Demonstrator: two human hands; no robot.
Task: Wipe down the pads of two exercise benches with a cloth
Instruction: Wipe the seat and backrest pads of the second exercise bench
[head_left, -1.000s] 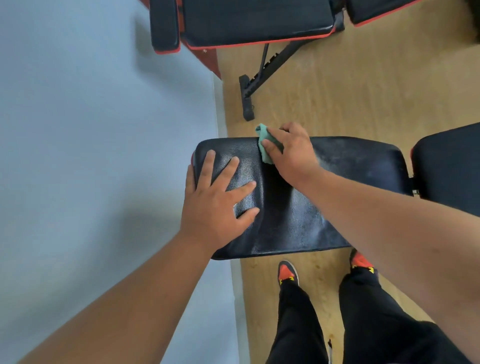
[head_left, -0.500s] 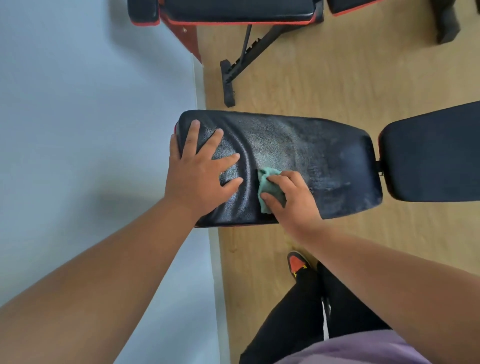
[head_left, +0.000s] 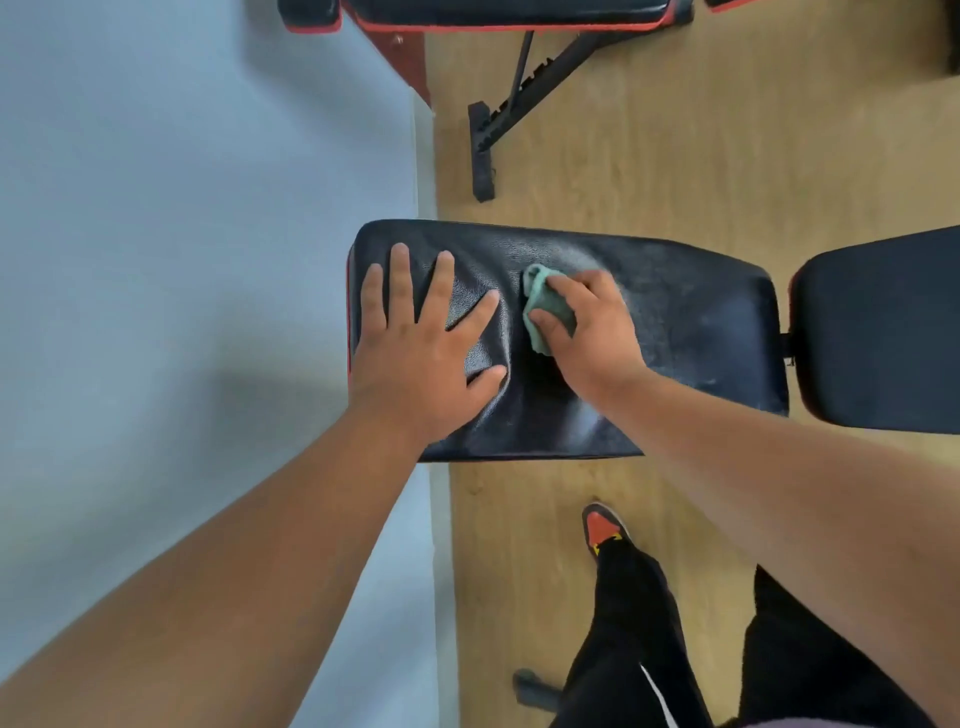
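A black padded bench pad (head_left: 685, 312) lies across the middle of the view. My left hand (head_left: 421, 353) rests flat on its left end, fingers spread, holding nothing. My right hand (head_left: 587, 327) presses a bunched green cloth (head_left: 540, 306) onto the middle of the pad. A second pad of the same bench (head_left: 883, 332) sits at the right, separated by a narrow gap. Another bench with black pads and red trim (head_left: 493, 13) stands at the top edge.
A pale blue-grey wall (head_left: 182, 234) fills the left side, meeting the wooden floor (head_left: 701, 145). The far bench's black metal leg (head_left: 498, 124) reaches onto the floor above the pad. My legs in black trousers and a red-toed shoe (head_left: 605, 525) stand below the pad.
My right hand slid the cloth from the pad's far edge to its near edge, then back up to the middle. My left hand stayed pressed on the left end.
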